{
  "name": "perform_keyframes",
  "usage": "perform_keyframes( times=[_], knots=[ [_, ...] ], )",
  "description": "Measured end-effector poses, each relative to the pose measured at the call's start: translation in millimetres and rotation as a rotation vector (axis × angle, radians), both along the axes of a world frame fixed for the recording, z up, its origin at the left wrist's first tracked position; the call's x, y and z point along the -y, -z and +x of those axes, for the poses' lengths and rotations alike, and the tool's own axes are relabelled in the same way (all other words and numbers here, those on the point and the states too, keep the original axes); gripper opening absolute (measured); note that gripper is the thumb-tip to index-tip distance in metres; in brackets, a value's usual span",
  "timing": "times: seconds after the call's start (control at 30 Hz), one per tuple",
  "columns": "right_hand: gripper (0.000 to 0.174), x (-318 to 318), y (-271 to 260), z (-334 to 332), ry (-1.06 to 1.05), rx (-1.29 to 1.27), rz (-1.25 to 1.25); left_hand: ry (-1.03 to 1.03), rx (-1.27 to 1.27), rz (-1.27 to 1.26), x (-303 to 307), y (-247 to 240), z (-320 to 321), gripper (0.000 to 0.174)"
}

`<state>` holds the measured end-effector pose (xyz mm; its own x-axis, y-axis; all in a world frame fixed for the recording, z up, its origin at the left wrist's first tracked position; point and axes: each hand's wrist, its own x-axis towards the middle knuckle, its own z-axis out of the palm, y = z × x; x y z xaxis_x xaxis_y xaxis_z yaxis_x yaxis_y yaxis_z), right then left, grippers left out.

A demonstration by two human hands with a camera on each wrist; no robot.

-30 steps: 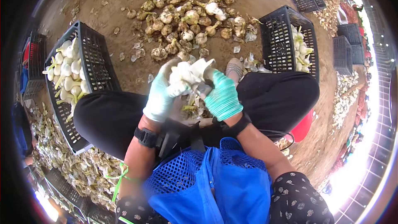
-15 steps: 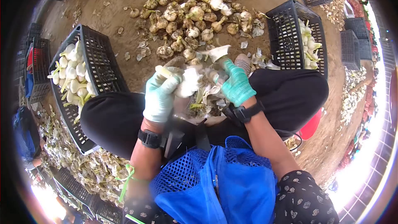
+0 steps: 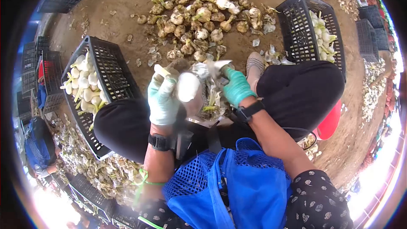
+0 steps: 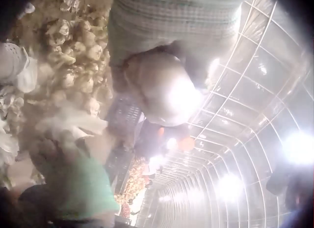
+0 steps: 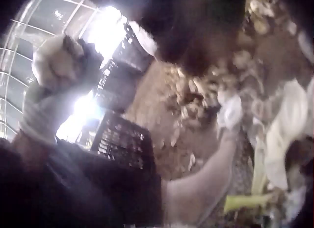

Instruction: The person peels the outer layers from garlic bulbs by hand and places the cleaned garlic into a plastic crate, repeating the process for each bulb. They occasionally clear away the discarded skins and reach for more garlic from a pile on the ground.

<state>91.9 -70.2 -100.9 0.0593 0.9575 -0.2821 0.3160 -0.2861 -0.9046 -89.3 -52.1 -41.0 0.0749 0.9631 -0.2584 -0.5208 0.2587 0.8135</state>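
In the head view my left hand (image 3: 163, 97), in a pale glove with dirty fingertips, grips a white garlic bulb (image 3: 188, 87). Its cut stem (image 3: 161, 71) pokes out past the fingers at the upper left. The left wrist view shows the smooth round bulb (image 4: 162, 88) close up, below the gloved left hand (image 4: 176, 21). To the right, my right hand (image 3: 238, 87), in a green glove, pinches a strip of white garlic skin (image 3: 222, 64); its fingertips are dark and blurred. The two hands are apart, above peelings (image 3: 216, 99) between the legs.
Unpeeled, soil-covered garlic bulbs (image 3: 203, 15) lie heaped on the dirt floor ahead. A black crate (image 3: 114, 68) of clean garlic stands at the left knee, another black crate (image 3: 292, 29) at the right. A shoe (image 3: 253, 65) sits beside the heap. Peelings (image 3: 93, 165) cover the ground behind left.
The hands were together at the bulb and have drawn apart. Skin has come away with the right hand, and the bulb in the left hand now shows smooth and white.
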Motion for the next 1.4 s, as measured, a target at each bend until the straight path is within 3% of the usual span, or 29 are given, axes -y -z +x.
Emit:
perform_keyframes(
  times=[0.03, 0.13, 0.2, 0.27, 0.33, 0.4, 0.57, 0.67, 0.77, 0.83, 0.97, 1.07, 1.1, 1.17, 1.27, 1.33, 1.37, 1.4],
  knots=[
    [0.023, 1, 0, 5, -0.02, -0.017, -0.052, -0.023, -0.012, -0.035, 3, -1, 3, 0.015],
    [0.024, -5, -71, -2, -0.076, 0.029, -0.07, -0.05, -0.004, -0.075, 4, -11, 18, 0.02],
    [0.027, 0, -64, -1, -0.048, 0.069, -0.082, 0.083, -0.017, -0.109, 5, -2, 12, 0.021],
    [0.029, 3, -70, -3, -0.102, 0.04, 0.142, 0.088, -0.021, -0.136, 7, 6, 12, 0.023],
    [0.03, 1, -74, -4, -0.101, -0.077, 0.064, 0.224, 0.009, 0.021, 7, 24, 6, 0.038],
    [0.027, -6, -83, -3, -0.254, -0.062, -0.207, 0.193, 0.031, -0.048, 10, 18, 11, 0.04],
    [0.025, 5, -61, -8, -0.177, -0.155, -0.24, 0.124, 0.155, -0.132, 11, 18, 14, 0.045],
    [0.023, 9, -52, -10, -0.171, -0.129, -0.092, 0.114, -0.054, -0.042, 11, 32, 13, 0.045],
    [0.02, 8, -60, -12, -0.039, -0.06, 0.108, 0.021, -0.283, -0.088, 13, 17, 21, 0.03],
    [0.019, 8, -47, -13, 0.228, -0.266, 0.025, -0.074, -0.385, -0.175, 14, 13, 25, 0.018],
    [0.019, 10, -67, -17, 0.14, -0.309, 0.016, -0.124, -0.322, -0.175, 12, -3, 24, 0.016],
    [0.026, 16, -56, -24, 0.0, -0.063, 0.092, -0.068, -0.658, 0.052, 13, -2, 19, 0.014],
    [0.031, 16, -88, -23, -0.089, 0.267, 0.162, -0.072, -0.645, 0.059, 14, -3, 20, 0.014],
    [0.033, 16, -93, -23, -0.144, 0.319, 0.186, -0.086, -0.877, 0.276, 17, -6, 20, 0.013],
    [0.034, 19, -89, -28, -0.196, 0.378, 0.307, -0.128, -0.734, 0.289, 22, -15, 18, 0.012],
    [0.029, 15, -90, -30, -0.134, 0.147, 0.128, -0.144, -0.758, 0.379, 21, -16, 10, 0.014],
    [0.022, 14, -97, -32, -0.08, 0.159, 0.126, -0.149, -0.695, 0.286, 21, -24, 9, 0.013],
    [0.016, 10, -78, -33, 0.011, -0.096, 0.063, -0.153, -0.63, 0.192, 21, -28, 7, 0.013]
  ],
)
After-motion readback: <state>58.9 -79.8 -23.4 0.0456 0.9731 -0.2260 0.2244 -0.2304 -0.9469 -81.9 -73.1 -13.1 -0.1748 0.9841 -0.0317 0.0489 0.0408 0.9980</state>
